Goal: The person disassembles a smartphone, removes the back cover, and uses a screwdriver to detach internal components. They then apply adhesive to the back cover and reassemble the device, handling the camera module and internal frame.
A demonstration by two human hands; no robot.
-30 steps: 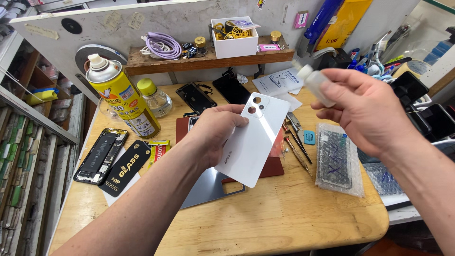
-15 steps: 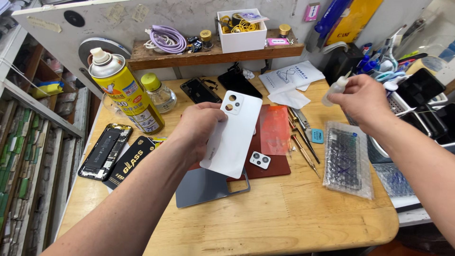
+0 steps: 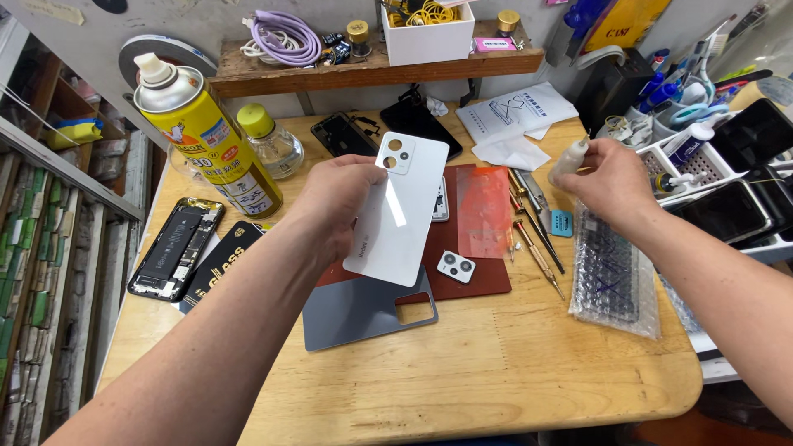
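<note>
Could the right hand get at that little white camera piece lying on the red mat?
Probably yes, but not freely: the right hand already holds a small white bottle. The camera piece lies uncovered on the red mat, nothing between them.

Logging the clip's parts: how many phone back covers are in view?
2: a white back cover held up in the left hand, and a grey back cover flat on the bench beneath it. Others may be hidden.
</note>
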